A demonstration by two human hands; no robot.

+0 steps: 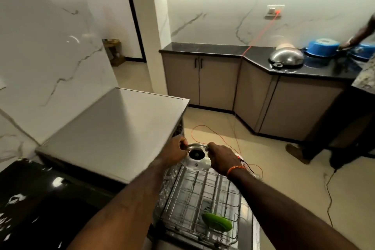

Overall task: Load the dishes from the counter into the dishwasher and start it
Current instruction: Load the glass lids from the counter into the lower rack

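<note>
So I'm mid-load here, I'd say early on. Both hands are on a glass lid with a black knob: left hand has its fingers curled over the rim on the left side, right hand is wrapped round the rim on the right. I'm holding it tilted, just above the far end of the pulled-out dishwasher rack, right in front of the dishwasher body.

Next move, as I read it, is to lower the lid on its edge between the wire tines so it stands up and doesn't slide flat. It's glass and looks wet or shiny, so I'd keep both hands on until the rim is seated.

What's in the rack: only a green plate that I can see, leaning at the near right corner. The rest of the wires look bare, though my arms cover some.

Still on the far counter: an upturned steel bowl and a blue tub beside it, so there's plenty left to carry before I can hit start. Someone else's hand is over there too.
</note>
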